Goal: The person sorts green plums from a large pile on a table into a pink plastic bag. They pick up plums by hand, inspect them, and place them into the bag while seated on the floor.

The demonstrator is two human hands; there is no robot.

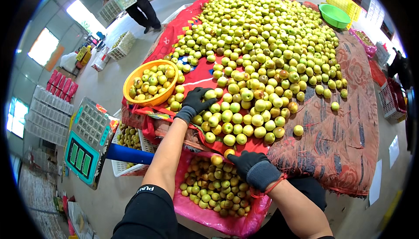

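Note:
My left hand (197, 102), in a dark knit glove, lies at the near left edge of the spread of jujubes (258, 68), its thumb and fingers around a yellow-green jujube (210, 94). At the table's front edge is my right hand (257, 165), gloved alike, its fingers curled under. A brownish jujube (229, 153) touches its tip; whether it is gripped is hidden. Just left of it, another jujube (216, 159) shows above a crate lined with pink plastic (209, 211), which holds many browner jujubes. An orange basket (150, 101) of jujubes stands beyond my left hand.
A scale's display and keypad unit (85, 140) on a blue post stands at left, by a white crate (119, 167) of jujubes. A green basin (334, 15) sits at the far right. Further off, a person (139, 4) carries a pale crate (118, 5).

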